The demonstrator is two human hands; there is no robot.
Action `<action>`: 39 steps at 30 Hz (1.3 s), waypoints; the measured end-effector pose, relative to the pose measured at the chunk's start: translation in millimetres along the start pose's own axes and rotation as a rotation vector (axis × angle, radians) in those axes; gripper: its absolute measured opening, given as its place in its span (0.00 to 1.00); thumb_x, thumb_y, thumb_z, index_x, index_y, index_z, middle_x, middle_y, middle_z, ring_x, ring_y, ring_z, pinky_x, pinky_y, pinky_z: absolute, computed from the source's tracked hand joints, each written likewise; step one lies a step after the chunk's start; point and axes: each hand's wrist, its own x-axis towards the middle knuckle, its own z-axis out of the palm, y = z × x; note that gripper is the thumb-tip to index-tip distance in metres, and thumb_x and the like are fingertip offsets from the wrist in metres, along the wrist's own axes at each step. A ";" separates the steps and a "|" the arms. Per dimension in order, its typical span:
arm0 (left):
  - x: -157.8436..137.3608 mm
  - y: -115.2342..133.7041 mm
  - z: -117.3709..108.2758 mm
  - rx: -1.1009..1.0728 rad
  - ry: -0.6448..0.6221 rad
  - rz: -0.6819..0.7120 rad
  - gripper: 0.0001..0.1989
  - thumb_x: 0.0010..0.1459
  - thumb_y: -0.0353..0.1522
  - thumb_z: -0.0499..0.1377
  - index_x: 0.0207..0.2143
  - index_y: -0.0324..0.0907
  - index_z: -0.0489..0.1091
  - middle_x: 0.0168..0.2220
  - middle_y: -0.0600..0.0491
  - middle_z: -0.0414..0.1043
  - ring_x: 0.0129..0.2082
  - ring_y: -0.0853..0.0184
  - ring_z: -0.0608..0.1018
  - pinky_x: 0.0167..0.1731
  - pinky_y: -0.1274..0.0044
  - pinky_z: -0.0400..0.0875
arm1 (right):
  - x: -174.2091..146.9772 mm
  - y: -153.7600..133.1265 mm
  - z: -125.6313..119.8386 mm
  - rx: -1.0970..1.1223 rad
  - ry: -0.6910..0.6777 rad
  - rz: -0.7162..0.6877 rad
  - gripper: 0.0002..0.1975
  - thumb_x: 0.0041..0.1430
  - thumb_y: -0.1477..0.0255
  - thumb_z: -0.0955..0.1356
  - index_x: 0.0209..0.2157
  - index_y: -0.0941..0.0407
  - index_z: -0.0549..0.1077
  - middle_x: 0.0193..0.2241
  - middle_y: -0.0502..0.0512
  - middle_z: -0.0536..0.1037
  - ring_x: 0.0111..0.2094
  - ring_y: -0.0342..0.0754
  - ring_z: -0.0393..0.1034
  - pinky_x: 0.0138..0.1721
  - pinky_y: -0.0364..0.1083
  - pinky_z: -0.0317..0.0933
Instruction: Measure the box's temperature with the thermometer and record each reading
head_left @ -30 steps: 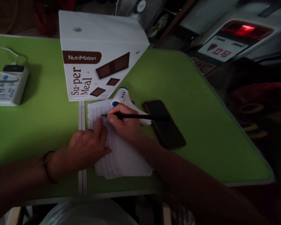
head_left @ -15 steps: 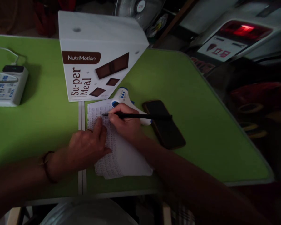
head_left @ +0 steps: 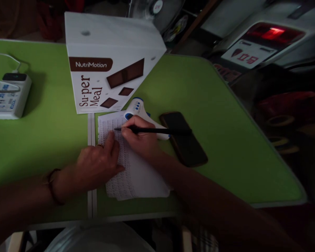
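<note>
A sheet of paper (head_left: 144, 178), its left part covered in rows of small writing, lies on the green table. My right hand (head_left: 140, 138) pinches a black pen (head_left: 157, 130), its tip on or just above the written rows. My left hand (head_left: 99, 162) rests on the paper's left side, index finger stretched toward the pen tip and thumb apart, holding nothing. Behind my right hand lies a white and blue handheld thermometer (head_left: 136, 106), partly covered by the hand and pen. A dark phone (head_left: 185, 140) lies right of it, under the pen's far end.
A large white NutriMotion box (head_left: 94, 84) stands behind the paper. A white power bank (head_left: 12, 96) with cables lies at the left. The green table (head_left: 225, 140) has a seam (head_left: 91, 206) left of the paper. A fan (head_left: 157, 14) stands beyond the far edge.
Almost nothing differs. The pen's far end has shifted very slightly left and down; both hands stay in the same place on the paper.
</note>
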 end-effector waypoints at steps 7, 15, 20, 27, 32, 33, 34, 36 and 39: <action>0.7 -1.2 -3.7 0.014 -0.037 0.004 0.31 0.64 0.47 0.56 0.59 0.31 0.65 0.66 0.27 0.53 0.30 0.58 0.82 0.25 0.68 0.78 | -1.6 4.0 0.4 -0.023 0.034 0.011 0.05 0.52 0.73 0.64 0.24 0.53 0.65 0.19 0.47 0.68 0.22 0.43 0.62 0.26 0.45 0.59; 0.3 -1.1 -1.9 0.013 -0.018 0.007 0.31 0.64 0.47 0.56 0.58 0.31 0.66 0.65 0.28 0.55 0.29 0.59 0.81 0.24 0.68 0.78 | -1.2 1.7 0.6 -0.016 0.054 0.024 0.04 0.50 0.71 0.64 0.22 0.53 0.65 0.18 0.46 0.68 0.21 0.42 0.61 0.24 0.44 0.57; -0.4 -1.7 0.4 0.014 0.020 0.009 0.31 0.63 0.47 0.57 0.58 0.32 0.66 0.64 0.29 0.57 0.28 0.59 0.81 0.23 0.68 0.77 | 0.1 -1.3 -1.1 -0.014 0.016 0.064 0.05 0.50 0.70 0.64 0.23 0.53 0.65 0.18 0.47 0.68 0.22 0.42 0.61 0.25 0.44 0.59; -1.8 -1.7 -0.1 0.021 0.055 0.027 0.29 0.63 0.45 0.58 0.56 0.32 0.68 0.63 0.30 0.60 0.28 0.60 0.80 0.23 0.70 0.76 | -0.1 -1.6 -0.1 0.006 0.048 0.086 0.04 0.47 0.70 0.63 0.21 0.53 0.65 0.17 0.47 0.68 0.22 0.43 0.60 0.24 0.45 0.58; -2.5 -2.1 2.7 0.010 0.067 0.044 0.27 0.64 0.44 0.58 0.55 0.31 0.69 0.63 0.30 0.60 0.28 0.61 0.81 0.22 0.70 0.76 | -0.6 0.0 -1.2 0.013 0.019 0.069 0.04 0.49 0.70 0.64 0.23 0.53 0.66 0.19 0.47 0.69 0.22 0.43 0.60 0.25 0.45 0.57; -2.4 -2.1 3.1 0.006 0.072 0.040 0.27 0.63 0.44 0.59 0.55 0.31 0.69 0.62 0.30 0.61 0.28 0.61 0.80 0.22 0.71 0.76 | -0.5 0.0 -1.6 0.016 0.009 0.063 0.03 0.49 0.71 0.64 0.23 0.53 0.66 0.19 0.47 0.69 0.22 0.43 0.60 0.25 0.45 0.57; -2.3 -2.1 3.5 0.001 0.080 0.038 0.27 0.63 0.44 0.60 0.55 0.31 0.69 0.62 0.30 0.61 0.28 0.61 0.80 0.22 0.71 0.76 | -0.4 0.0 -2.0 0.019 0.000 0.054 0.03 0.49 0.71 0.64 0.23 0.53 0.66 0.19 0.47 0.69 0.22 0.43 0.59 0.25 0.45 0.56; -2.2 -2.1 4.1 -0.003 0.096 0.033 0.27 0.63 0.43 0.60 0.55 0.31 0.69 0.62 0.30 0.61 0.27 0.62 0.80 0.21 0.72 0.75 | -0.2 -0.1 -2.6 0.022 -0.020 0.036 0.03 0.49 0.72 0.64 0.23 0.53 0.66 0.19 0.47 0.69 0.22 0.43 0.59 0.25 0.44 0.56; -2.5 -2.2 4.4 0.015 0.094 0.042 0.27 0.64 0.43 0.58 0.55 0.31 0.69 0.63 0.30 0.60 0.26 0.63 0.79 0.20 0.71 0.75 | -0.1 -0.3 -2.7 0.018 -0.045 0.021 0.03 0.49 0.72 0.65 0.24 0.54 0.66 0.20 0.47 0.69 0.23 0.43 0.60 0.25 0.45 0.57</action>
